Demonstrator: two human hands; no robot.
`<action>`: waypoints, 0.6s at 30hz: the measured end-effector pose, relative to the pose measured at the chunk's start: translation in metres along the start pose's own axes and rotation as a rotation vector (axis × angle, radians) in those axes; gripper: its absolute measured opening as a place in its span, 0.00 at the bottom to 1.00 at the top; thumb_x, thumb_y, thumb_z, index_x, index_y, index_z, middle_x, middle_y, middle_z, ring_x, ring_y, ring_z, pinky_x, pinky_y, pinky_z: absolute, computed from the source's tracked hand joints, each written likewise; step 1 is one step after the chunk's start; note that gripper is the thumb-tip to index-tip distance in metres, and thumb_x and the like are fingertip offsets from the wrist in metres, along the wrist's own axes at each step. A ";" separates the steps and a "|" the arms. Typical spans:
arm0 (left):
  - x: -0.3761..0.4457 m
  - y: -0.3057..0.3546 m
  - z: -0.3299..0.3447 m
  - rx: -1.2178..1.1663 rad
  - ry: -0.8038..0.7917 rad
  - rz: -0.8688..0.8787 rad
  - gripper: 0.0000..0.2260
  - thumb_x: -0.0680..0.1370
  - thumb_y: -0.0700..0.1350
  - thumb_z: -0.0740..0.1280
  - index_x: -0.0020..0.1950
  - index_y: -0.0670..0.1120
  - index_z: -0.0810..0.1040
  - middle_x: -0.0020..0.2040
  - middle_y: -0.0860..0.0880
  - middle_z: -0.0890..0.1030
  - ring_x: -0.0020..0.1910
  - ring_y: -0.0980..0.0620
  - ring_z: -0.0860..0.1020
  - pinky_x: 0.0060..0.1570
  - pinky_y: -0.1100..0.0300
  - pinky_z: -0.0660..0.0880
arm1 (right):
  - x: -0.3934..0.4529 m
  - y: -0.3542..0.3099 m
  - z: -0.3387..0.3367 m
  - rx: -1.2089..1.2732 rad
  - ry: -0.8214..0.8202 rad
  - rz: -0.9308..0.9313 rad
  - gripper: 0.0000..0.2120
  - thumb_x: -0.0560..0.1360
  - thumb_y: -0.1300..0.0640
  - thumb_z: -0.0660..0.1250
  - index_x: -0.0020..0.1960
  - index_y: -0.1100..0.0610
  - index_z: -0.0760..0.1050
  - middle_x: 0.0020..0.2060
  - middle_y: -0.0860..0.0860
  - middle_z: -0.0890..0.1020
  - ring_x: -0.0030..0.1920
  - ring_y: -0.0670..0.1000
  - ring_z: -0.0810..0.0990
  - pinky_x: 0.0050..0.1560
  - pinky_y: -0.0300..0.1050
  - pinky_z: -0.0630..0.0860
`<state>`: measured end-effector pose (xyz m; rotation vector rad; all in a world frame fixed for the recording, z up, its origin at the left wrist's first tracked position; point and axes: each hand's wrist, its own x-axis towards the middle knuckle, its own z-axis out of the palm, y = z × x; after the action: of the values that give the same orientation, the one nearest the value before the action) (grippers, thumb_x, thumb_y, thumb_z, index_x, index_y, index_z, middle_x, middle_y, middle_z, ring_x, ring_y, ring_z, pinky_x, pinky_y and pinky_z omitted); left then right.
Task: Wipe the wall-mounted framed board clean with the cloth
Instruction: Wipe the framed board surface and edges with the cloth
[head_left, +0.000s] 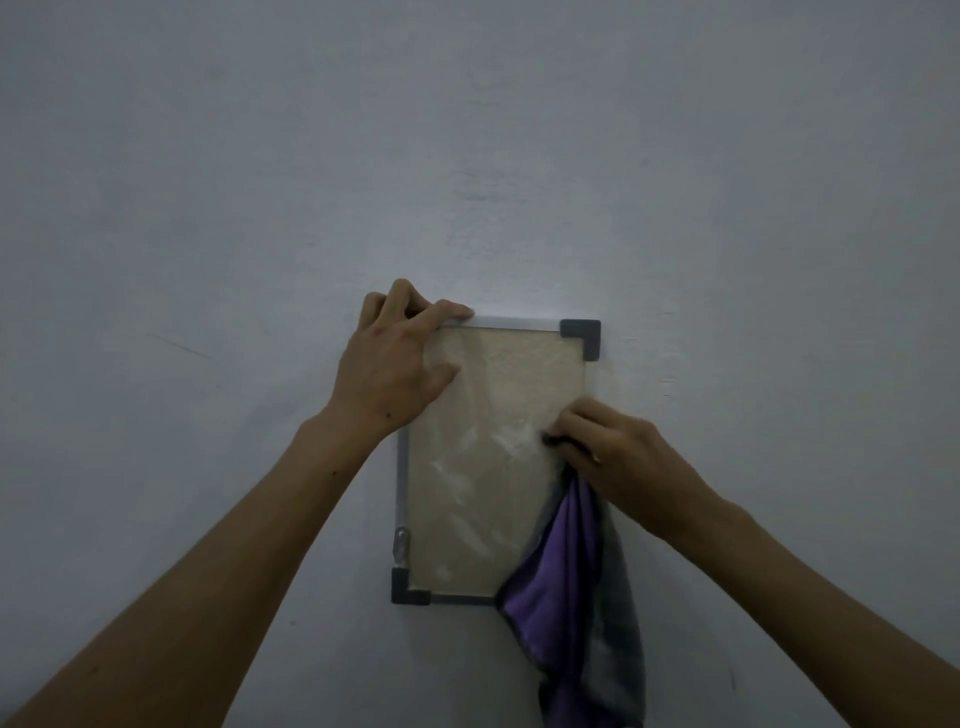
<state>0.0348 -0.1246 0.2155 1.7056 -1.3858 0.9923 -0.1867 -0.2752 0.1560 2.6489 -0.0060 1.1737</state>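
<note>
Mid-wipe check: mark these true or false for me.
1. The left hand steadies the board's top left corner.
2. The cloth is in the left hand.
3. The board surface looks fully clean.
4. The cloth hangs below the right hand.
1. True: the left hand grips the top left corner of the board.
2. False: the right hand holds the cloth.
3. False: whitish smears show on it.
4. True: it drapes past the board's lower right corner.
</note>
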 end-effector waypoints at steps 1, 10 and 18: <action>-0.001 0.000 0.000 -0.001 -0.004 -0.002 0.25 0.72 0.51 0.73 0.69 0.59 0.74 0.56 0.52 0.67 0.58 0.52 0.65 0.52 0.59 0.72 | 0.000 0.003 -0.004 -0.009 -0.047 -0.015 0.05 0.80 0.59 0.66 0.53 0.58 0.79 0.50 0.50 0.79 0.43 0.49 0.80 0.44 0.46 0.81; -0.001 0.001 -0.002 0.014 -0.021 0.006 0.27 0.71 0.53 0.75 0.69 0.59 0.73 0.57 0.52 0.67 0.59 0.51 0.65 0.52 0.59 0.70 | 0.009 0.003 -0.002 -0.006 0.211 0.085 0.03 0.80 0.63 0.67 0.52 0.61 0.78 0.49 0.51 0.78 0.42 0.48 0.79 0.46 0.42 0.80; -0.001 0.001 -0.001 0.011 -0.012 0.010 0.27 0.71 0.53 0.75 0.68 0.58 0.73 0.57 0.51 0.67 0.57 0.54 0.62 0.54 0.60 0.69 | 0.016 -0.001 -0.003 -0.017 0.322 0.223 0.03 0.79 0.61 0.68 0.51 0.60 0.78 0.48 0.53 0.79 0.42 0.49 0.79 0.46 0.39 0.79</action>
<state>0.0337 -0.1235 0.2152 1.7171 -1.4002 0.9980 -0.1781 -0.2719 0.1695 2.4618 -0.2588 1.6510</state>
